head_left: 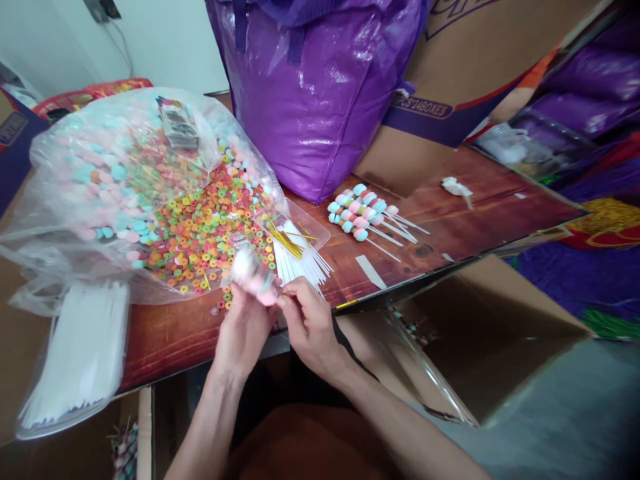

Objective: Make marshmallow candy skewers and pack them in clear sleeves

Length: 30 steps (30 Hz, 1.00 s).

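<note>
My left hand (243,331) is closed around a marshmallow skewer (254,275) in pink, white and pale blue, blurred and seemingly in a clear wrapper. Thumb and fingers of my right hand (309,325) pinch its lower end; whether a tie is between them I cannot tell. Just beyond my hands, white sticks (300,260) and gold twist ties (287,238) lie in a clear plastic tray (319,233). Several finished-looking marshmallow skewers (361,212) are stacked to the right, sticks pointing right.
Ring candies (200,230) and marshmallows (107,180) spread over a clear plastic bag (55,213). A pack of white sticks (80,347) overhangs the left table edge. A purple bag (320,100) and cardboard box (450,87) stand behind. An open carton (480,333) sits below right.
</note>
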{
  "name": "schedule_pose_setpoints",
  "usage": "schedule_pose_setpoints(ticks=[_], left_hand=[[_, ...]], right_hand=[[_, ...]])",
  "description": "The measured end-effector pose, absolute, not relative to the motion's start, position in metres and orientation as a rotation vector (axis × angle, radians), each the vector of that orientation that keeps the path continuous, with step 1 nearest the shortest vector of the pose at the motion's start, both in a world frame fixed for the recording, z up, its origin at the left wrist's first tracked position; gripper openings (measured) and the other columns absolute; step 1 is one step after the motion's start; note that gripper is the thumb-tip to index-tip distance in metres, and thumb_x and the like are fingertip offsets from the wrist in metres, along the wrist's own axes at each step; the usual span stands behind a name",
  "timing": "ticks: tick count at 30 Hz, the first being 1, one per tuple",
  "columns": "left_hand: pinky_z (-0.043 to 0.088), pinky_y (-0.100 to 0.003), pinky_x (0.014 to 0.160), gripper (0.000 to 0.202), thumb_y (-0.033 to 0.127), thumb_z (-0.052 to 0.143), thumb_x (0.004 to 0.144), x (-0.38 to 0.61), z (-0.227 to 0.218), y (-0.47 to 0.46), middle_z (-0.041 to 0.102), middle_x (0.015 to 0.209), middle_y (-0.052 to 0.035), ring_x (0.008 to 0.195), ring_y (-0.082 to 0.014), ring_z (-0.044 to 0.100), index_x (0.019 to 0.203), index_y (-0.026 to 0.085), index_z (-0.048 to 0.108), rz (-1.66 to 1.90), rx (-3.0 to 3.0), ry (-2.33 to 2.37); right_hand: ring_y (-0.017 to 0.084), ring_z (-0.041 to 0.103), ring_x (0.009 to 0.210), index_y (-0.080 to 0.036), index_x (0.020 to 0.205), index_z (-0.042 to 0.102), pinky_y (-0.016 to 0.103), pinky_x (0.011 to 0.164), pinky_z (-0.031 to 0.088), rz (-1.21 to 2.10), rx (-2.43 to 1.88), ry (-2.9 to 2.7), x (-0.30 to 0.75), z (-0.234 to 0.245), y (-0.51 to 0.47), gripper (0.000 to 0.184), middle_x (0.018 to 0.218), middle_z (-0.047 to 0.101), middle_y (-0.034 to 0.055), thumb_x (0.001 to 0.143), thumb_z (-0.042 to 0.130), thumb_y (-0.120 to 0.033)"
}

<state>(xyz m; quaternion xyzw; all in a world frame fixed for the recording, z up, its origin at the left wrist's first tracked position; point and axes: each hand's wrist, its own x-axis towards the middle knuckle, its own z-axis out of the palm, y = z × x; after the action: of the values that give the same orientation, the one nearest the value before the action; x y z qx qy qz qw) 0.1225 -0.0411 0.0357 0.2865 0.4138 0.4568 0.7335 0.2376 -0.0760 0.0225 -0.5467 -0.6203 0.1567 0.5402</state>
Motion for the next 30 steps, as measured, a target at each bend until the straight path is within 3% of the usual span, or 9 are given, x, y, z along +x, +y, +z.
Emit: schedule_pose_setpoints(ticks=[4, 10, 13, 17, 21, 24, 27, 30], left_hand=[[0.05, -0.037, 0.093, 0.059, 0.071, 0.058, 0.081, 0.109, 0.041, -0.053, 0.067, 0.084, -0.0106, 0.1, -0.0261, 0.061, 0.057, 0.018, 0.067, 1.025, 0.884, 0.962], [0.049, -0.032, 0.086, 0.034, 0.051, 0.072, 0.081, 0.111, 0.024, -0.066, 0.066, 0.081, -0.0052, 0.087, -0.0194, 0.059, 0.076, 0.018, 0.075, 0.976, 0.834, 1.089], [0.048, -0.032, 0.088, 0.027, 0.044, 0.074, 0.081, 0.121, 0.018, -0.067, 0.067, 0.086, -0.0049, 0.087, -0.0181, 0.059, 0.078, 0.017, 0.077, 0.967, 0.859, 1.001], [0.048, -0.027, 0.071, 0.022, 0.04, 0.072, 0.082, 0.14, 0.013, -0.069, 0.062, 0.078, -0.0031, 0.073, -0.0144, 0.057, 0.076, 0.019, 0.077, 0.991, 0.957, 1.082], [0.048, -0.027, 0.069, 0.015, 0.029, 0.073, 0.081, 0.156, 0.011, -0.068, 0.064, 0.075, -0.0038, 0.071, -0.016, 0.06, 0.069, 0.02, 0.075, 0.843, 1.297, 1.03], [0.049, -0.032, 0.08, 0.015, 0.029, 0.068, 0.085, 0.154, 0.007, -0.055, 0.069, 0.081, -0.0062, 0.081, -0.0201, 0.064, 0.075, 0.022, 0.076, 0.846, 1.547, 1.036], [0.048, -0.035, 0.086, 0.012, 0.031, 0.069, 0.084, 0.14, -0.002, -0.033, 0.067, 0.097, -0.0082, 0.091, -0.0232, 0.062, 0.091, 0.023, 0.075, 1.052, 1.717, 1.421], [0.047, -0.037, 0.085, 0.019, 0.028, 0.07, 0.08, 0.123, -0.011, -0.011, 0.062, 0.103, -0.0093, 0.092, -0.0256, 0.061, 0.098, 0.022, 0.071, 1.094, 1.849, 1.734]], right_hand=[[0.016, 0.057, 0.074, -0.021, 0.087, 0.054, 0.029, 0.069, 0.047, 0.456, -1.227, -1.414, 0.233, 0.036, -0.076, 0.016, 0.078, 0.056, 0.0019, 0.097, 0.044, -0.014], [0.017, 0.063, 0.08, -0.02, 0.088, 0.066, 0.03, 0.072, 0.049, 0.577, -1.115, -1.239, 0.23, 0.031, -0.084, 0.014, 0.085, 0.065, 0.004, 0.093, 0.055, -0.013], [0.014, 0.058, 0.067, -0.02, 0.088, 0.071, 0.028, 0.064, 0.046, 0.877, -1.169, -1.046, 0.242, 0.025, -0.097, 0.015, 0.082, 0.067, 0.0025, 0.094, 0.058, -0.024], [0.012, 0.05, 0.059, -0.018, 0.082, 0.074, 0.027, 0.06, 0.041, 1.25, -1.172, -0.888, 0.259, 0.012, -0.117, 0.031, 0.065, 0.061, 0.0003, 0.096, 0.058, -0.041], [0.009, 0.044, 0.054, -0.016, 0.078, 0.072, 0.025, 0.055, 0.036, 1.477, -1.059, -0.56, 0.271, -0.013, -0.146, 0.028, 0.069, 0.063, 0.0017, 0.085, 0.073, -0.043], [0.007, 0.039, 0.051, -0.017, 0.077, 0.071, 0.024, 0.051, 0.035, 1.366, -1.024, -0.243, 0.293, -0.039, -0.174, 0.026, 0.062, 0.054, -0.0022, 0.078, 0.08, -0.041], [0.006, 0.035, 0.049, -0.021, 0.079, 0.07, 0.022, 0.048, 0.036, 1.121, -0.986, 0.022, 0.337, -0.066, -0.198, 0.026, 0.059, 0.043, -0.0066, 0.071, 0.084, -0.042], [0.006, 0.033, 0.046, -0.024, 0.085, 0.07, 0.023, 0.045, 0.04, 0.884, -1.044, 0.16, 0.388, -0.083, -0.21, 0.024, 0.063, 0.045, -0.0069, 0.072, 0.082, -0.041]])
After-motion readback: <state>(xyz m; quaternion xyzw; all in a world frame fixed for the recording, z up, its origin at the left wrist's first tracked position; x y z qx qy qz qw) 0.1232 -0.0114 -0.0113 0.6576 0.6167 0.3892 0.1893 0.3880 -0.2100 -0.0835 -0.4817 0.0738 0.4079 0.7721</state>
